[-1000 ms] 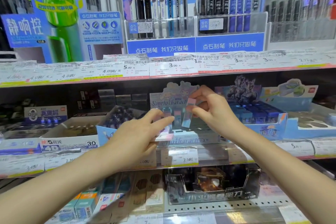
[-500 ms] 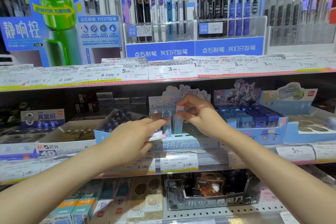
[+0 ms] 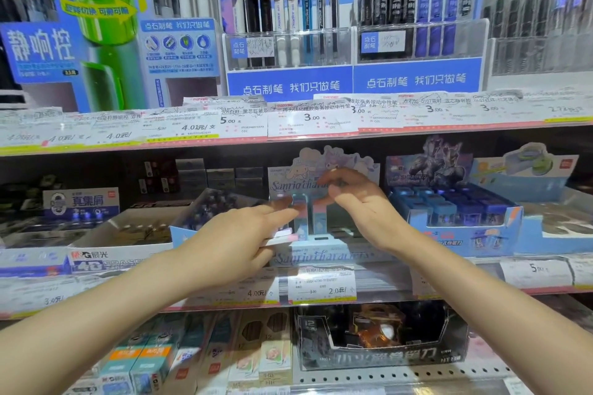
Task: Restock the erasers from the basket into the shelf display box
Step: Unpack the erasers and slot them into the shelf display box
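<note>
Display box (image 3: 321,255) hemmed by neighbouring boxes (image 3: 462,221); upper shelf edge (image 3: 288,135) low overhead; front approach open

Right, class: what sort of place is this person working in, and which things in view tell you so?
Most likely a stationery shop aisle. Price tags line the shelf edges, racks of pens stand on the upper shelf, and a display box of erasers sits between both hands.

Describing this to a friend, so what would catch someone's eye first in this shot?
Two bare hands, left hand and right hand, meet at the pastel Sanrio display box mid-shelf, where two erasers stand upright. Up left looms a giant green pen poster.
</note>
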`<state>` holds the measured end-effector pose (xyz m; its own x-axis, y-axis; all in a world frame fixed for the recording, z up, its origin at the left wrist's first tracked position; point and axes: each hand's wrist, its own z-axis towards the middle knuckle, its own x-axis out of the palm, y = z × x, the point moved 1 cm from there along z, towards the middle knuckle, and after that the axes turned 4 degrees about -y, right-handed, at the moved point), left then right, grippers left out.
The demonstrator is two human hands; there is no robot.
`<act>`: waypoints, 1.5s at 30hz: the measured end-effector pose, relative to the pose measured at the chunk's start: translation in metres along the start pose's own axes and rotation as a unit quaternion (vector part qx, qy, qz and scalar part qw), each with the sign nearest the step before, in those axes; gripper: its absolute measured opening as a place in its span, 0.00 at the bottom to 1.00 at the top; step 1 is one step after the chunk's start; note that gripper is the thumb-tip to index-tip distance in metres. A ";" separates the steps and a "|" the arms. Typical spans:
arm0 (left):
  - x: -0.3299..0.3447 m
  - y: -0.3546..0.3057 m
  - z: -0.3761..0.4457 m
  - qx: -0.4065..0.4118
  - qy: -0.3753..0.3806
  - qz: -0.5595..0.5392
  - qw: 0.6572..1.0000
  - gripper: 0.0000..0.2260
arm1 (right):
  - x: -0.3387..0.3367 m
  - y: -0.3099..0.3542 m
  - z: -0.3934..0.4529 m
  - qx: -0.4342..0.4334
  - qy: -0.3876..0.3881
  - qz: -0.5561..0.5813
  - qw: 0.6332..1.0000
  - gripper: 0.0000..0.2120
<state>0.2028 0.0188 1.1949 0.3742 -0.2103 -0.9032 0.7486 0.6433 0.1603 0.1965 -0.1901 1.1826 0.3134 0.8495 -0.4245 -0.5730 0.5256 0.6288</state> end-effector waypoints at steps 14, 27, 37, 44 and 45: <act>-0.010 -0.022 -0.012 -0.008 -0.121 -0.196 0.973 0.07 | 0.006 0.059 -0.045 -0.167 -0.023 0.003 0.986 0.10; -0.012 -0.032 -0.017 -0.137 0.027 -0.602 0.786 0.08 | -0.005 0.069 -0.040 0.012 0.015 0.179 0.984 0.03; -0.007 -0.033 -0.011 -0.199 -0.120 -0.581 0.780 0.03 | 0.004 0.066 -0.039 0.014 -0.025 0.174 0.984 0.14; -0.004 -0.027 -0.005 -0.176 -0.120 -0.527 0.823 0.07 | 0.004 0.059 -0.036 -0.002 -0.054 0.133 0.990 0.15; -0.004 -0.024 -0.005 -0.165 -0.125 -0.505 0.838 0.08 | 0.001 0.058 -0.033 -0.003 -0.058 0.122 0.991 0.15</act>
<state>0.1807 0.0077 1.1928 -0.2251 -0.8909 -0.3945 0.5755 0.2052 -0.7916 0.1382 -0.1601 1.1969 0.2489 0.9512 -0.1826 -0.6463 0.3035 0.7001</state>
